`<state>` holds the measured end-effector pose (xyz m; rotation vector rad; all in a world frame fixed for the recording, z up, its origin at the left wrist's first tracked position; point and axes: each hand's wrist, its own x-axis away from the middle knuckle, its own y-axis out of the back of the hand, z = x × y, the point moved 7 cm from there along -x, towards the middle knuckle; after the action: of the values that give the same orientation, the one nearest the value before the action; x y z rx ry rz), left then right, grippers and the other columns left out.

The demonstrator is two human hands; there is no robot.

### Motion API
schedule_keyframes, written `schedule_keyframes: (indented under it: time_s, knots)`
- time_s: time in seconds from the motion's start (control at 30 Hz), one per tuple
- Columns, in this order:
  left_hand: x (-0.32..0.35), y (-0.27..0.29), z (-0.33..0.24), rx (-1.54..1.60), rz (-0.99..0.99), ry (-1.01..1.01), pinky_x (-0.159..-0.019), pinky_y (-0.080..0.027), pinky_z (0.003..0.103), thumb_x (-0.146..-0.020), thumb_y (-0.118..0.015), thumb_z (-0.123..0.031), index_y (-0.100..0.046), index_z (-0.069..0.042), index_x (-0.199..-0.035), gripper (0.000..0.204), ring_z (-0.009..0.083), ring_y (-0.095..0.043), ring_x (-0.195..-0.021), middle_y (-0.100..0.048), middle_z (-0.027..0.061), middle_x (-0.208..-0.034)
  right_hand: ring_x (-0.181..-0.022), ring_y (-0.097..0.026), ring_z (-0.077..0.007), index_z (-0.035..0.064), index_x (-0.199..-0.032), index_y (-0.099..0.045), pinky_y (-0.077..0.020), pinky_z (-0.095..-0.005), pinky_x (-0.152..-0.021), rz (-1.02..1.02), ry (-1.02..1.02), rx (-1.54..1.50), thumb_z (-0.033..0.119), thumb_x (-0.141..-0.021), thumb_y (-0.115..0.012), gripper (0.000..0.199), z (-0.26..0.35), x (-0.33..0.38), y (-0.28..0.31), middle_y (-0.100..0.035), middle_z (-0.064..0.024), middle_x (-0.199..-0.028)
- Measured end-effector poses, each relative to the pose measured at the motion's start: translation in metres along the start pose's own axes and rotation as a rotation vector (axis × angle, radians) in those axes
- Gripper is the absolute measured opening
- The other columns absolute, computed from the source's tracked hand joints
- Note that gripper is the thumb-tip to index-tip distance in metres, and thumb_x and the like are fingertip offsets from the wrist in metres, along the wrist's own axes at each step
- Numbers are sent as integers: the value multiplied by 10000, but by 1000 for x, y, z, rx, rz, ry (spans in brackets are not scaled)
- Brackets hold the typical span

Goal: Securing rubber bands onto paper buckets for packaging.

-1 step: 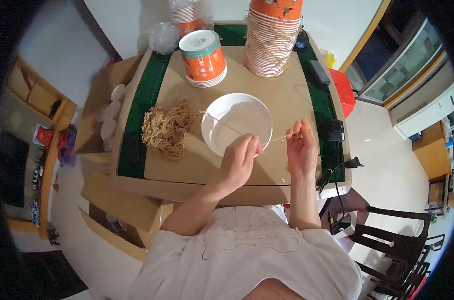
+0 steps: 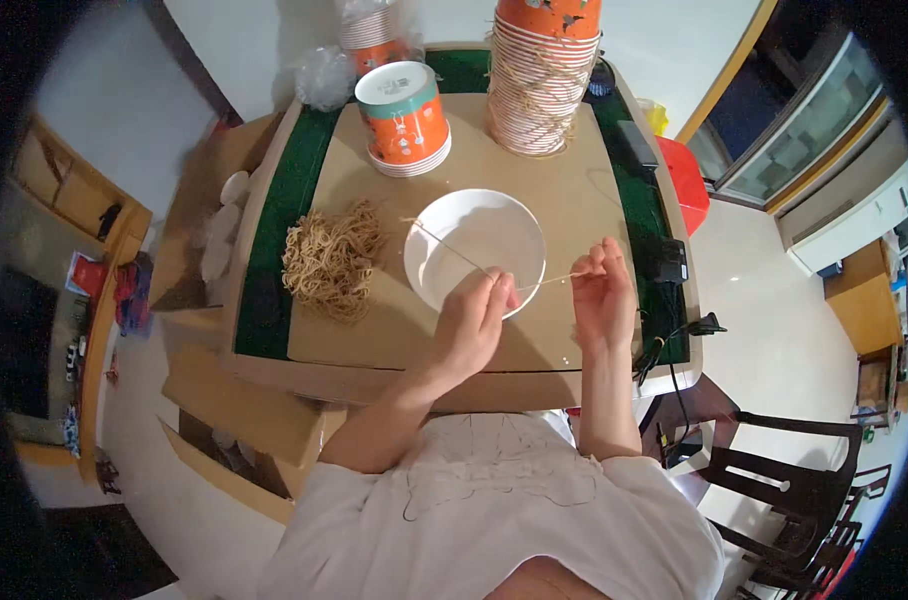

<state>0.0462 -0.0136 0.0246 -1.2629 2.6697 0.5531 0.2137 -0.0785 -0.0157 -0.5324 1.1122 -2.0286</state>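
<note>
A thin tan cord (image 2: 440,241) stretches between my hands, its loose end reaching up to the left across the mouth of a white paper bucket (image 2: 444,270). My left hand (image 2: 471,318) pinches the cord over the bucket's near rim. To the right of the bucket, my right hand (image 2: 604,300) is turned palm up and grips the other part of the cord between its fingertips and thumb. A tangled heap of tan cords (image 2: 334,262) lies left of the bucket.
Behind stands a short upside-down stack of orange paper buckets (image 2: 406,130); at its right rises a tall stack of buckets (image 2: 534,90) with cord wound about. Black adapters and cables (image 2: 664,262) line the right edge. An open cardboard box (image 2: 244,420) sits below left, a dark chair (image 2: 784,470) at lower right.
</note>
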Motion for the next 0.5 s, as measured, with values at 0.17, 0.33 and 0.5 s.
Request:
schedule_keyframes:
  time_s: [0.17, 0.33, 0.5]
  knots:
    - [8, 44, 2, 77, 78, 117, -702, -480, 250, -936, -496, -148, -576, 7, -980, 180, 113, -606, -821, -616, 63, -827, -575, -362, -93, 114, -1017, -459, -289, -218, -509, 93, -116, 39, 26, -886, -460, 158, 10, 14, -23, -433, -11, -672]
    - [17, 96, -35, -199, -171, 68, -671, -471, 222, -839, -585, -34, -525, -38, -1171, 337, 93, -566, -817, -594, 63, -1110, -582, -402, -89, 113, -1004, -422, -302, -217, -513, 240, -123, 395, 28, -873, -475, 165, 5, 47, -44, -435, -1, -685]
    - [17, 16, -80, -166, 257, -206, -694, -504, 316, -779, -575, 48, -536, -64, -1195, 433, 273, -608, -891, -558, 118, -1140, -666, -457, -91, 60, -991, -400, -370, -224, -596, 503, -171, 671, -105, -844, -439, 225, -10, 83, -84, -463, -15, -791]
